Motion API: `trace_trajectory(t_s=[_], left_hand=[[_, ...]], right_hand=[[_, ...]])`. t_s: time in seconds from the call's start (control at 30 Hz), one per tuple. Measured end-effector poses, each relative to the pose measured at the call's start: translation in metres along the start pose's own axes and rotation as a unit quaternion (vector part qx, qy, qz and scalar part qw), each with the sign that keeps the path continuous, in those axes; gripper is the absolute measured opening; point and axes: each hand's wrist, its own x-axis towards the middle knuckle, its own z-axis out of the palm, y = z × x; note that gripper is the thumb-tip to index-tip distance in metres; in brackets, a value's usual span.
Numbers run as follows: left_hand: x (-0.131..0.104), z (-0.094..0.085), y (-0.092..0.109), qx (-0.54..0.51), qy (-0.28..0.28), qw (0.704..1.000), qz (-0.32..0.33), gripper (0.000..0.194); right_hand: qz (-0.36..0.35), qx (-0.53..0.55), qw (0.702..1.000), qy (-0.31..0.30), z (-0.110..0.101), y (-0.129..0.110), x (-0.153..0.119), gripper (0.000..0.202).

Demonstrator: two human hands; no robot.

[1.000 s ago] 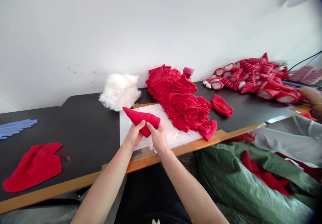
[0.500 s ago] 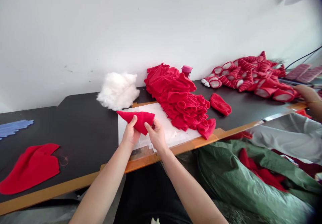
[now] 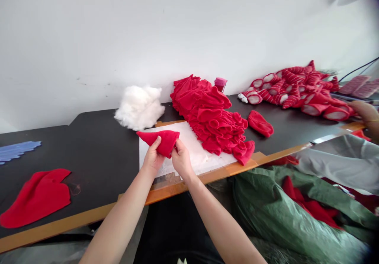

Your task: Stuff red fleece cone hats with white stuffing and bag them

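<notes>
A pointed red fabric cone (image 3: 164, 140) is held above a white sheet (image 3: 194, 159), its tip toward the left. My left hand (image 3: 154, 157) grips its lower middle, thumb on the front. At its wide right end, my right hand (image 3: 180, 159) has its fingers closed on the edge; some fingertips are hidden by the cloth. Just behind the sheet sits a clump of white stuffing (image 3: 140, 108). A big heap of red fabric pieces (image 3: 210, 114) lies to the right of my hands, partly on the sheet.
Flat red fabric (image 3: 38, 197) and blue strips (image 3: 19, 150) lie on the left. Stuffed striped red pieces (image 3: 290, 86) are piled at the back right, near another person's hand (image 3: 365, 112). A green bag (image 3: 266, 197) hangs below the table edge (image 3: 231, 170).
My right hand has shifted slightly left and turned, its fingers now at the cone's open end instead of pinching its front. The cone's wide end has tilted.
</notes>
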Motion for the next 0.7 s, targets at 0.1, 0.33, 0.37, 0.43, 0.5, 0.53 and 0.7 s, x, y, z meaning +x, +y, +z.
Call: trace_trajectory(t_s=[0.1, 0.33, 0.37, 0.43, 0.5, 0.53, 0.7], left_hand=[[0.000, 0.001, 0.003, -0.010, -0.002, 1.000, -0.023, 0.025], [-0.006, 0.002, 0.002, 0.082, -0.057, 0.993, -0.060, 0.043], [-0.008, 0.003, 0.001, 0.105, -0.076, 0.991, -0.035, 0.051], [-0.010, 0.003, -0.003, 0.156, -0.109, 0.981, 0.032, 0.074], [-0.013, 0.004, -0.007, 0.214, -0.123, 0.963, 0.107, 0.087], [-0.014, 0.004, -0.009, 0.244, -0.122, 0.951, 0.144, 0.085], [-0.018, 0.003, -0.011, 0.399, -0.090, 0.838, 0.361, 0.044]], right_hand=[[-0.029, -0.077, 0.994, 0.071, -0.009, 0.002, -0.002, 0.030], [-0.106, -0.147, 0.984, -0.003, -0.031, -0.005, 0.013, 0.040], [-0.100, -0.146, 0.984, -0.001, -0.033, -0.006, 0.016, 0.033], [-0.089, -0.141, 0.984, 0.056, -0.038, -0.006, 0.020, 0.024], [-0.069, -0.125, 0.982, 0.124, -0.040, -0.003, 0.021, 0.023], [-0.054, -0.112, 0.982, 0.144, -0.040, -0.002, 0.020, 0.023], [-0.010, -0.048, 0.985, 0.168, -0.026, 0.004, 0.008, 0.028]])
